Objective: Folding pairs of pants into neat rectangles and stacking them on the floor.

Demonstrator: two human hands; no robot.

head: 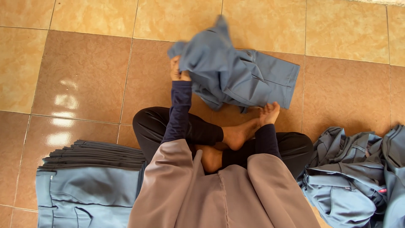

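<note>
I sit cross-legged on a tiled floor. A pair of blue-grey trousers [236, 71] lies crumpled and half folded on the tiles in front of my legs. My left hand [177, 69], in a dark blue sleeve, is closed on the garment's left edge and lifts that part up. My right hand [270, 112] rests by the garment's near edge, just past my bare foot [238, 135]. Its fingers lie flat and apart, and I see no cloth gripped in them.
A neat stack of folded blue-grey trousers [88, 185] sits at my left side. A loose heap of unfolded ones [358, 177] lies at my right. Glossy tan and brown floor tiles [84, 76] stretch ahead and to the left.
</note>
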